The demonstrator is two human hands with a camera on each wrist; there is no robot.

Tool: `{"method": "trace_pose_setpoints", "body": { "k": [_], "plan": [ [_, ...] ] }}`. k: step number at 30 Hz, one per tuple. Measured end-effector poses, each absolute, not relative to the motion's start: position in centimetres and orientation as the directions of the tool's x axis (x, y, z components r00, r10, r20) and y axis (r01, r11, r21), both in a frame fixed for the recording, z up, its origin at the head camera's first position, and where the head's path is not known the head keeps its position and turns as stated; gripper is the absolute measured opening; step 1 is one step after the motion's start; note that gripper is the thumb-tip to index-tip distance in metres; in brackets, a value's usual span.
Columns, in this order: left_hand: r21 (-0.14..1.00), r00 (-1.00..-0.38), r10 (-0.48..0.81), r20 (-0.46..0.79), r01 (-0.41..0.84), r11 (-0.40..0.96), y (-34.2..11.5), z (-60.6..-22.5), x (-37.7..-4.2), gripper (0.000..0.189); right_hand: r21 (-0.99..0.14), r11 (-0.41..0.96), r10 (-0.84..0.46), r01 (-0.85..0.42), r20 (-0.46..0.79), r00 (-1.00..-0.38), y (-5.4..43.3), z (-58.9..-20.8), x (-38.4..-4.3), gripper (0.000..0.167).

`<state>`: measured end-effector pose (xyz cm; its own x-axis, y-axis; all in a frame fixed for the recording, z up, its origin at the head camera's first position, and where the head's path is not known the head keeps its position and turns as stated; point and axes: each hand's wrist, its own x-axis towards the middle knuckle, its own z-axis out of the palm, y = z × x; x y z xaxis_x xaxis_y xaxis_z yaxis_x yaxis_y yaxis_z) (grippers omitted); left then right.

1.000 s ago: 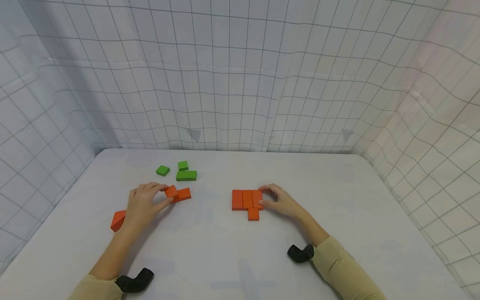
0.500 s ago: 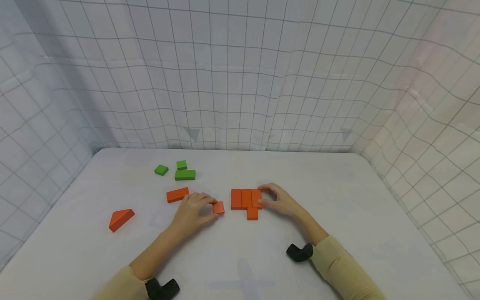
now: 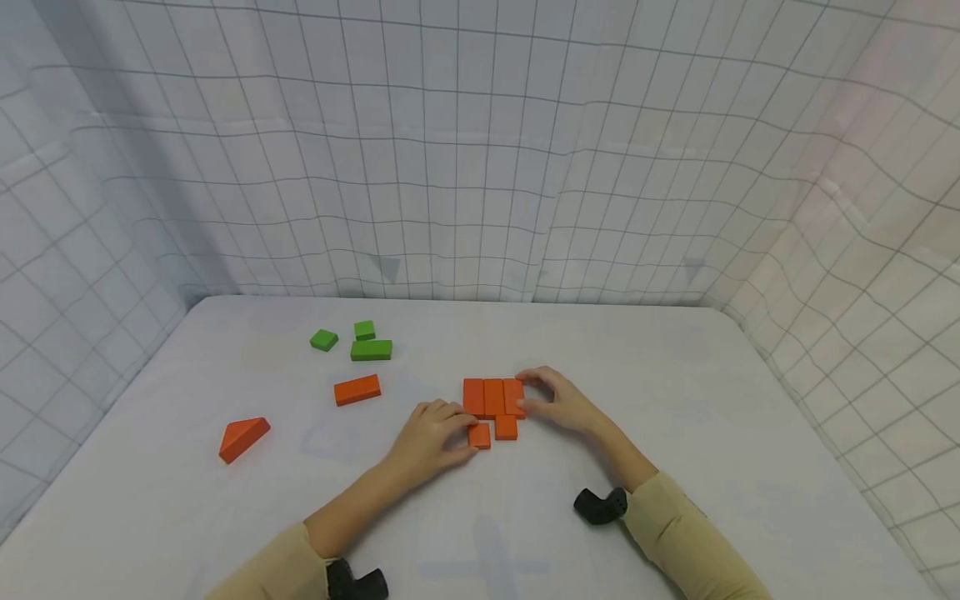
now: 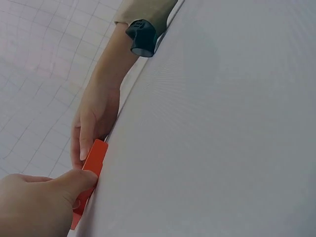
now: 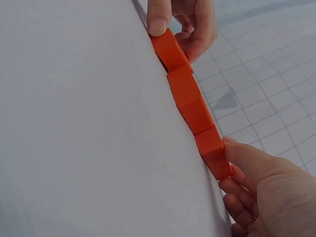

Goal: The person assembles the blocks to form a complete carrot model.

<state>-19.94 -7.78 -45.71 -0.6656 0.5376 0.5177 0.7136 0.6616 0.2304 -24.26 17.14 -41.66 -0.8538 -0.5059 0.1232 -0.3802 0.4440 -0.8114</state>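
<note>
Logged from my remote station, with the three-block row (image 3: pixel 493 398) as landmark. The left hand (image 3: pixel 431 442) pinches a small orange block (image 3: pixel 479 437) between thumb and fingertips, on the row's near side, under its left part. A sliver of gap shows between that block and the second small block (image 3: pixel 506 428), which appears to abut the row's near edge. I judge the pinch is across the far and near sides so that the right face is unobstructed. The right hand (image 3: pixel 562 406) grips the row's right-hand block (image 3: pixel 514 396) with thumb and fingers at its two ends, probably bracing the row against nudges (the right wrist view confirms the thumb on orange; the fingers are partly hidden). Whether the pinched block sits flat I cannot tell. Edges and room: the far fingertips occupy the narrow strip between pinched block and row, so I rate that side tight. Right of the row and toward the wearer, the desk (image 3: pixel 675 367) gives broad working room. Well left of the row lie a loose orange bar (image 3: pixel 357 390) and, farther out, an orange triangular block (image 3: pixel 243 438); left of and beyond it, a green bar (image 3: pixel 371 350) and two small green blocks (image 3: pixel 365 330) sit nearer the desk's far edge.
</note>
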Motion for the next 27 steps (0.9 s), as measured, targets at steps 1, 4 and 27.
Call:
{"method": "trace_pose_setpoints", "body": {
  "k": [1, 4, 27],
  "plan": [
    [0.231, -0.665, 0.537, 0.519, 0.714, 0.661, -7.7, -45.71, -19.92, 0.031, -0.812, 0.443, -0.506, -0.381, 0.124, -0.854, 17.14, -41.66, -24.26, 0.043],
    [0.236, -0.661, 0.529, 0.533, 0.716, 0.656, -7.57, -45.62, -19.81, 0.032, -0.811, 0.444, -0.507, -0.382, 0.125, -0.853, 17.15, -41.66, -24.24, 0.044],
    [0.145, -0.535, 0.511, 0.673, 0.773, 0.618, -6.96, -46.36, -20.23, 0.022, -0.811, 0.442, -0.504, -0.383, 0.128, -0.854, 17.28, -41.96, -24.41, 0.043]
  ]
}}
